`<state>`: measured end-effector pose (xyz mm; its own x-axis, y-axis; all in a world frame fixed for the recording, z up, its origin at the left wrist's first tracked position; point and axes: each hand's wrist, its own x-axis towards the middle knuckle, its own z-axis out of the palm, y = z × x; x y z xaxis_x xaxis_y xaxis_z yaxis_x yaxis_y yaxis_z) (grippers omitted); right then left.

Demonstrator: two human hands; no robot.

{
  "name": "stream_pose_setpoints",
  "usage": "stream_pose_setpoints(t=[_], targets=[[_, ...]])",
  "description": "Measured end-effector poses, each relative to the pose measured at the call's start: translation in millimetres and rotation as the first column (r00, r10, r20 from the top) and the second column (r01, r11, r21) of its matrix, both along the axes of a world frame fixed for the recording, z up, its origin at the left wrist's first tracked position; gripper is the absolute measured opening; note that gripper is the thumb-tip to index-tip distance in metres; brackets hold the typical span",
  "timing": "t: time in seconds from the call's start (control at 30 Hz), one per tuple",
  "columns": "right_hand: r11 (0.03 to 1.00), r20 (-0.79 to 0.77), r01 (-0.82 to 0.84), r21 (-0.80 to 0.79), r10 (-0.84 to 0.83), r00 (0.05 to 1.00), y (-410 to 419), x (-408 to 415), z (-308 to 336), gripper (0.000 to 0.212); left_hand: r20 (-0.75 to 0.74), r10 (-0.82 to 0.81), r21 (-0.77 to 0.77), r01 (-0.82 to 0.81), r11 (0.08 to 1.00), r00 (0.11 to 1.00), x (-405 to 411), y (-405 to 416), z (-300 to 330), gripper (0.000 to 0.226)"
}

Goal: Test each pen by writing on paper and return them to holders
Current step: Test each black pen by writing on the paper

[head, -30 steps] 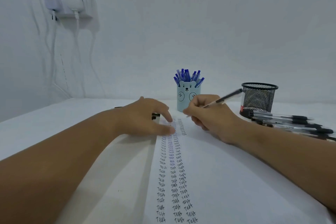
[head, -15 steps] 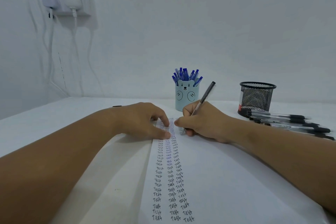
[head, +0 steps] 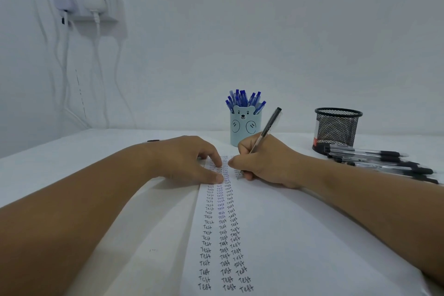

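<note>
Item: black pen (head: 266,132), which we are gripping in our right hand (head: 264,163) to write. Our left hand (head: 187,158) is pressing flat-fingered, steadying the paper (head: 300,235). The tip is probably touching.

A white table (head: 72,163) bears paper (head: 300,235), bear cup (head: 245,127), mesh holder (head: 336,130), loose pens (head: 384,161).

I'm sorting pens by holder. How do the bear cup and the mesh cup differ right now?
The bear cup is pale blue and solid-walled; the mesh cup is black wire mesh. The bear cup is packed with blue pens; no pens rise above the mesh cup's rim, and black pens lie beside it. Both stand upright on the table.
</note>
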<state>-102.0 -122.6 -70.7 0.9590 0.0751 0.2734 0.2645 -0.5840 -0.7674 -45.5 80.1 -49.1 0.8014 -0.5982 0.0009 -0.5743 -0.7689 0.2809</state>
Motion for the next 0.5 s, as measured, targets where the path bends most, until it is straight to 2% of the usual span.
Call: stream_pose_setpoints(t=[0.13,0.5], targets=[[1.0,0.018,0.017,0.001,-0.017,1.0,-0.6,1.0,-1.6,0.039,0.011,-0.001,-0.003,0.001,1.0,1.0,-2.1,-1.5,1.3,0.041],[1.0,0.031,-0.007,0.026,0.006,1.0,-1.7,2.1,-2.2,0.041,0.015,-0.015,0.004,0.015,1.0,1.0,-0.8,-0.9,0.7,0.045]])
